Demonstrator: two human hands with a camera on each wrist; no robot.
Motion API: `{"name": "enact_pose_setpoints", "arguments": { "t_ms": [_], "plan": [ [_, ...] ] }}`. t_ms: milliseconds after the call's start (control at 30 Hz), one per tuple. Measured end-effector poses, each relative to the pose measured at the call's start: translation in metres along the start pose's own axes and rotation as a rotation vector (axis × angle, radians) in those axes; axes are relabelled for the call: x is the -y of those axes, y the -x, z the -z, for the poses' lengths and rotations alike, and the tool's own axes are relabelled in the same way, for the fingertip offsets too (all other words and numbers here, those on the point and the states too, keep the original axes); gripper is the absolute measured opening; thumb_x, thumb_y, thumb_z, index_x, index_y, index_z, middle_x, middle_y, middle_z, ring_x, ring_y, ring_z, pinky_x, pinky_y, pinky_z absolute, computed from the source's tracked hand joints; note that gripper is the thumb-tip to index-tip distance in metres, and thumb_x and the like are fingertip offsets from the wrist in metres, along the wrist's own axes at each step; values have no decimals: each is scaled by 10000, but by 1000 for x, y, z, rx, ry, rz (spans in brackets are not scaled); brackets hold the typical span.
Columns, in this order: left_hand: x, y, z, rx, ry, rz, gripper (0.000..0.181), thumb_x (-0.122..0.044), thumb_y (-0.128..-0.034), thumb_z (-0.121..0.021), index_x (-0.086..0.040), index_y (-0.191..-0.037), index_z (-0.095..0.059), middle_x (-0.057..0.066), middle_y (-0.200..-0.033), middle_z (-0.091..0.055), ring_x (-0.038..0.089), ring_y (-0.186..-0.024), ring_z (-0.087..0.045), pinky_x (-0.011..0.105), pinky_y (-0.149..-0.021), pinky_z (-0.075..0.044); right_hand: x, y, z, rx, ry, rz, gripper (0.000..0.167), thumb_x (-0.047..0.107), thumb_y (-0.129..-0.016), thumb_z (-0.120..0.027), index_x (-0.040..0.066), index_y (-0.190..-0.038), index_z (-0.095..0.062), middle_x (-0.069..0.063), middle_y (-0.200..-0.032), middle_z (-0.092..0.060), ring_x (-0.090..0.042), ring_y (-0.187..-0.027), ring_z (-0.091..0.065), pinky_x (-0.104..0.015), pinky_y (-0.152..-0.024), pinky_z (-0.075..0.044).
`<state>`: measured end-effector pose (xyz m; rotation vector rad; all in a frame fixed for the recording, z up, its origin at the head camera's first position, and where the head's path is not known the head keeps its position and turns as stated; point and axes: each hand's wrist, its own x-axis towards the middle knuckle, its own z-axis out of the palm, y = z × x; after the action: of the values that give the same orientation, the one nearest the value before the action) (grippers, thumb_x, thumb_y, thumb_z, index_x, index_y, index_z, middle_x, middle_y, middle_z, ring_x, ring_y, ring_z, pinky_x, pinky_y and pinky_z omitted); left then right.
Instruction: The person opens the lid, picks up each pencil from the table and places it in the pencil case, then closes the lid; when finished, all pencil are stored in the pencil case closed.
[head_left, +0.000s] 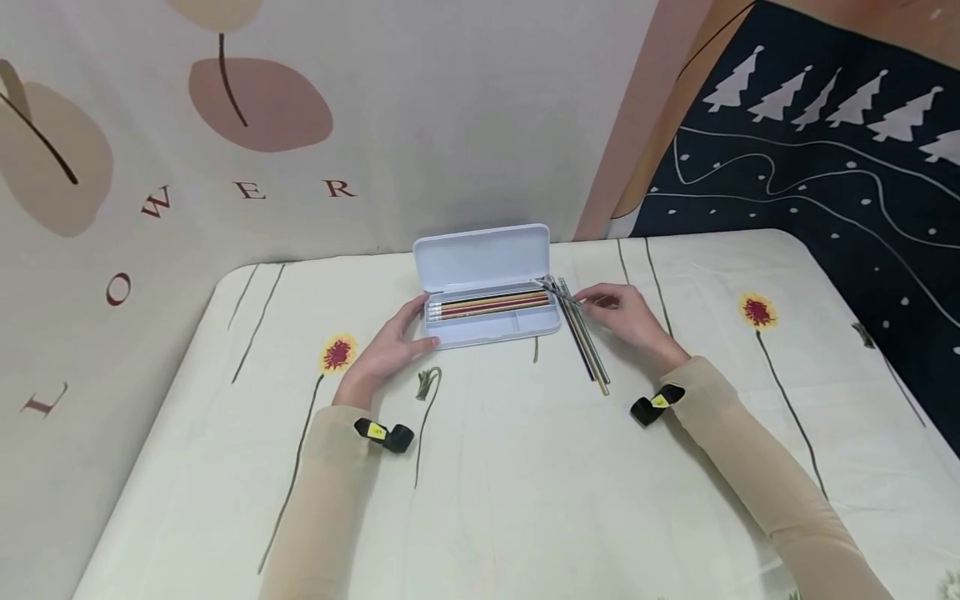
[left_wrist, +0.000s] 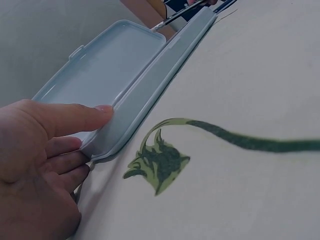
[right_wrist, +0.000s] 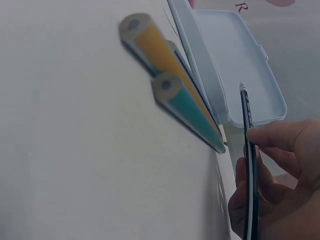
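An open pale blue pencil case stands with its lid raised, several pencils lying side by side in its tray. My left hand grips the left end of the case; in the left wrist view the thumb lies against its front wall. Between thumb and fingertips, my right hand pinches a dark striped pencil. That pencil's pale eraser end reaches over the right end of the case. Several loose pencils lie on the cloth by the case's right side, below the right hand.
A white cloth printed with flowers and stems covers the table. Behind the case rises a light hanging with printed letters. A dark cloth with white trees hangs at the right. Each wrist wears a small black camera.
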<state>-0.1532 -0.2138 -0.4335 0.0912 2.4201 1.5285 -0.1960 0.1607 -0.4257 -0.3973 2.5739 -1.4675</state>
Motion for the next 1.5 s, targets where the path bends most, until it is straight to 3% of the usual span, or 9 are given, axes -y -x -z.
{"name": "enact_pose_setpoints", "arguments": {
  "t_ms": [367,700,1000,1367,1500],
  "plan": [
    [0,0,0,3,14,3,799,-87,-873,-670,-130,-1542,-235,85,-1589,-198,246,-1457,-73,460,-1165,-23,8,-7,-10,35,7,46,218,25,-914,-623,-31,-1113,-690,-176,-1096,-672,-263,-906,-600,-299,-761,-484],
    [-1,-1,-1,8,25,9,796,-16,-879,-639,-52,-1538,-194,149,-1588,-156,300,-1455,-43,479,-1160,-2,20,-15,-18,74,27,67,205,29,-909,-631,-19,-1097,-698,-153,-1054,-680,-250,-905,-607,-321,-767,-494],
    [2,-1,-1,-2,18,5,804,-75,-867,-676,-132,-1541,-241,86,-1589,-196,254,-1456,-73,466,-1164,-22,29,-28,-28,121,36,174,168,18,-897,-645,-23,-1045,-713,-139,-1009,-684,-220,-858,-586,-285,-743,-476],
    [0,0,-1,-8,-5,39,819,-122,-871,-681,-166,-1548,-223,70,-1593,-183,264,-1457,-63,496,-1156,-4,51,-41,-43,219,21,221,153,-11,-899,-635,-34,-1025,-719,-132,-991,-692,-217,-822,-555,-285,-713,-462],
    [-1,1,-1,-9,0,39,821,-130,-869,-683,-169,-1547,-224,68,-1593,-183,263,-1457,-64,497,-1155,2,49,-49,-51,241,28,230,158,1,-900,-643,-13,-1034,-726,-105,-995,-698,-200,-841,-576,-276,-726,-474]
  ]
}}
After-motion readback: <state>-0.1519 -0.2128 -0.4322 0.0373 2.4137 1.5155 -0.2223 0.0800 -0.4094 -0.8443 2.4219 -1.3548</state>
